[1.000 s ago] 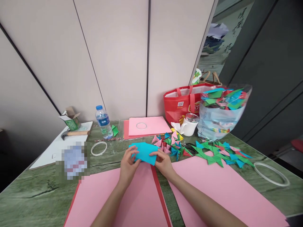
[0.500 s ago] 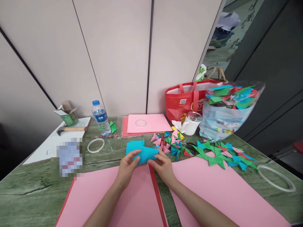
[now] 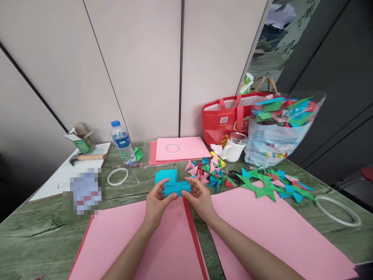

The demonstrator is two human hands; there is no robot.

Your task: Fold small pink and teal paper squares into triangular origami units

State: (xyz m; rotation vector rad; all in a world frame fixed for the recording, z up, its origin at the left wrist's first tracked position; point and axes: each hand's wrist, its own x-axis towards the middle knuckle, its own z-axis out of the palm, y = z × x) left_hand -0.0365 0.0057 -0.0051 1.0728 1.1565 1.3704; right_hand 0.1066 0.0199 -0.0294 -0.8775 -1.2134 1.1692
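A piece of blue paper [image 3: 177, 189], folded into a narrow strip with a crease along its length, is held up between both hands. My left hand [image 3: 158, 200] pinches its left end, thumb on the near face. At the right end my right hand [image 3: 201, 198] grips it the same way. Just behind lies a small stack of blue paper squares [image 3: 166, 175] on the table. Large pink sheets [image 3: 125, 237] with a red edge lie below the hands, and another pink sheet [image 3: 262, 229] is to the right.
Folded paper pieces [image 3: 208, 171] are heaped behind my right hand, with green and blue paper stars [image 3: 262, 186] farther right. A white mug [image 3: 234, 149], red bag [image 3: 217, 122] and plastic bag [image 3: 271, 142] stand behind. Leftward are a bottle [image 3: 124, 144], white ring [image 3: 117, 177] and hammer [image 3: 90, 157].
The blue paper has gone from a wider, curved sheet to a narrower folded strip. Both hands stay on its ends, and the view has shifted slightly.
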